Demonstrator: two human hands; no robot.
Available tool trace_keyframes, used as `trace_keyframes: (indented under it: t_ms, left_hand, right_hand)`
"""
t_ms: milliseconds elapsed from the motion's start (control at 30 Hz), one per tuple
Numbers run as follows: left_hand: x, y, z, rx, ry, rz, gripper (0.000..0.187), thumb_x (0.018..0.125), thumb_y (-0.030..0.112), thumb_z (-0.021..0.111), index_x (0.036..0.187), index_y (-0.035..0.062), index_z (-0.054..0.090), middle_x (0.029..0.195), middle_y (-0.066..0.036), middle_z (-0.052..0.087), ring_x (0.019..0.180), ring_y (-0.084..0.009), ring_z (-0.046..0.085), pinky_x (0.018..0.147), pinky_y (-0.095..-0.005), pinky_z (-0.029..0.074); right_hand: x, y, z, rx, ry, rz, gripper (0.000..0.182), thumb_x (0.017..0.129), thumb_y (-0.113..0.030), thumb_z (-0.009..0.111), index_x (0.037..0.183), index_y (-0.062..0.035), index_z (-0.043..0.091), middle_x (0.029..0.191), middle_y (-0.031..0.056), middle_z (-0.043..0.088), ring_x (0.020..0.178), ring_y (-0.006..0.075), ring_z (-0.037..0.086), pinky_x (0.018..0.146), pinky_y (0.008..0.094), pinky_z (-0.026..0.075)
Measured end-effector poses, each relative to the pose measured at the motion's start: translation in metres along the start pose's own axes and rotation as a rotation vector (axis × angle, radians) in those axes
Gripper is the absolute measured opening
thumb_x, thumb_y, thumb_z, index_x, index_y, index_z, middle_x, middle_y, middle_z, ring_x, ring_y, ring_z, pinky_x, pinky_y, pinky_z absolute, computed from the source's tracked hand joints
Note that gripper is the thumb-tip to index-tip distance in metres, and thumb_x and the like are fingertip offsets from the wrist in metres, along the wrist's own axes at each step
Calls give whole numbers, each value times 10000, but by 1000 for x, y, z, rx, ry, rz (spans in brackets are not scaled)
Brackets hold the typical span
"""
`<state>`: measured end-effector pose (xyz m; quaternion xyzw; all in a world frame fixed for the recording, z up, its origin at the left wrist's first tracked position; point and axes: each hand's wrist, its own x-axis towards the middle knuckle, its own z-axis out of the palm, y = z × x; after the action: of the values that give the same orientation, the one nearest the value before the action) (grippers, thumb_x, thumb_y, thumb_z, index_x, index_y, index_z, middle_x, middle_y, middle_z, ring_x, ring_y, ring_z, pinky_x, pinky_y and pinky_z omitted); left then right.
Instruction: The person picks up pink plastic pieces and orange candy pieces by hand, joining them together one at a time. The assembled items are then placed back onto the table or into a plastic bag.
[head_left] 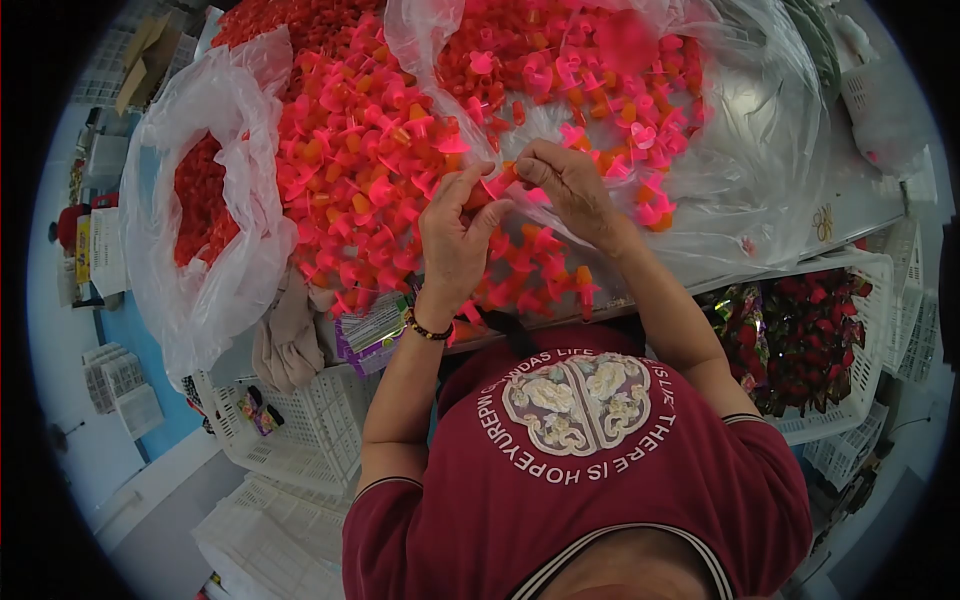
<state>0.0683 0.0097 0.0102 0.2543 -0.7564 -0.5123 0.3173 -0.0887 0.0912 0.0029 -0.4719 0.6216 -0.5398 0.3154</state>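
Both of my hands meet over a large heap of small pink and red plastic pieces (350,180), many with orange stems. My left hand (455,235) is closed, thumb and fingers curled around a pink plastic piece (494,186). Something red also shows inside that curl, partly hidden by the fingers. From the other side, my right hand (572,188) pinches close to the orange end of the same piece. Its fingertips are small in view, so the exact grip is hard to make out. Clear plastic sheeting (530,215) lies behind and under both hands.
An open plastic bag (255,130) of red pieces stands left. More clear sheeting (760,150) covers the table's right side. A white crate (870,340) at the lower right holds dark red flower-like items. Gloves (287,340) hang at the table edge, above white crates (300,430).
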Motion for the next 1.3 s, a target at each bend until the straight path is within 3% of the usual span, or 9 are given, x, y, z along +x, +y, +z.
trace_keyframes:
  t_ms: [233, 333, 400, 500, 600, 667, 833, 1000, 1300]
  left_hand:
    - [-14, -6, -6, 433, 30, 234, 438, 737, -40, 682, 1158, -2, 567, 1001, -132, 558, 880, -281, 566, 751, -340, 483]
    - [-12, -2, -24, 492, 7, 220, 475, 734, -38, 678, 1189, 10, 553, 1024, -132, 557, 964, -292, 548, 788, -356, 471]
    - [-1, 6, -48, 665, 99, 148, 477, 761, -10, 670, 1221, 33, 553, 1106, -132, 552, 1077, -282, 523, 908, -376, 434]
    - [17, 2, -80, 931, 328, 185, 529, 746, 14, 680, 1249, 51, 522, 1174, -157, 496, 1099, -333, 470, 921, -394, 417]
    - [28, 11, -59, 889, 329, 279, 560, 740, 41, 691, 1269, 61, 507, 1233, -163, 464, 1134, -348, 449, 960, -407, 397]
    - [27, 11, -21, 718, 101, 282, 550, 765, 86, 695, 1278, 63, 500, 1225, -170, 488, 1173, -331, 447, 984, -408, 383]
    - [22, -18, 52, 892, -313, 313, 513, 730, 133, 692, 1198, 30, 509, 1146, -173, 519, 1087, -327, 495, 895, -401, 440]
    - [22, -38, 51, 821, -299, 292, 442, 729, 55, 641, 1157, 18, 538, 1016, -157, 533, 986, -332, 520, 812, -399, 462]
    - [19, -32, 52, 567, -215, 196, 422, 703, -20, 612, 1121, 28, 573, 963, -171, 519, 875, -355, 545, 735, -407, 470]
  right_hand:
    - [-2, 5, 26, -88, -17, 98, 282, 949, -223, 517, 794, 13, 515, 622, 78, 469, 564, 139, 417, 537, 313, 373]
    - [0, 0, 30, -150, -15, 81, 199, 913, -178, 561, 843, 8, 562, 661, 144, 555, 558, 198, 508, 534, 320, 407]
    - [3, -20, 18, 99, 27, 95, 179, 922, -146, 551, 851, 16, 577, 639, 43, 520, 595, 104, 492, 557, 263, 412]
    - [14, 9, -18, -62, 265, 11, 130, 902, -114, 574, 908, 12, 605, 682, 27, 566, 650, 85, 520, 597, 244, 441]
    - [10, 9, -47, -306, 322, 61, 105, 851, -105, 603, 875, -5, 620, 780, 108, 640, 653, 196, 592, 602, 320, 468]
    - [10, 17, -53, -449, 332, -32, 101, 837, -98, 604, 873, -6, 623, 794, 104, 637, 700, 224, 591, 643, 341, 469]
    - [8, 27, -49, -685, 294, -145, 82, 787, -89, 611, 849, -46, 645, 839, 84, 625, 866, 279, 557, 771, 396, 441]
    - [3, 39, -29, -1037, 65, -372, 97, 769, -117, 625, 857, -106, 665, 865, 47, 610, 948, 227, 523, 846, 359, 401]
    - [8, 47, -24, -1056, 74, -360, 149, 750, -113, 594, 890, -119, 643, 886, 32, 591, 963, 213, 513, 867, 363, 363]
